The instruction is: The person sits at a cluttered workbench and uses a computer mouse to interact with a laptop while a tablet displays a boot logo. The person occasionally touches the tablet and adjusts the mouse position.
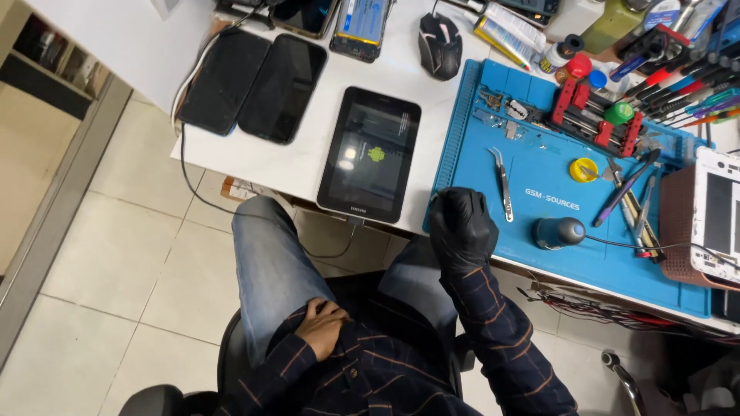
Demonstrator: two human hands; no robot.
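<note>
White tabletop (308, 166) is carrying a rigid, fragile-looking tablet (370, 154), best gripped by its edges; gloved right hand (461, 227) is resting fisted beside it, left hand (322, 327) lying loosely curled, empty.

The right hand (461, 227) wears a black glove, resting on the blue work mat (539, 254); its sleeve is dark navy with thin orange checks. The tablet (370, 154) is black, its screen showing a small green figure. The tweezers (501, 183) are silver, the desk (308, 158) white, the jeans (270, 270) faded blue.
</note>
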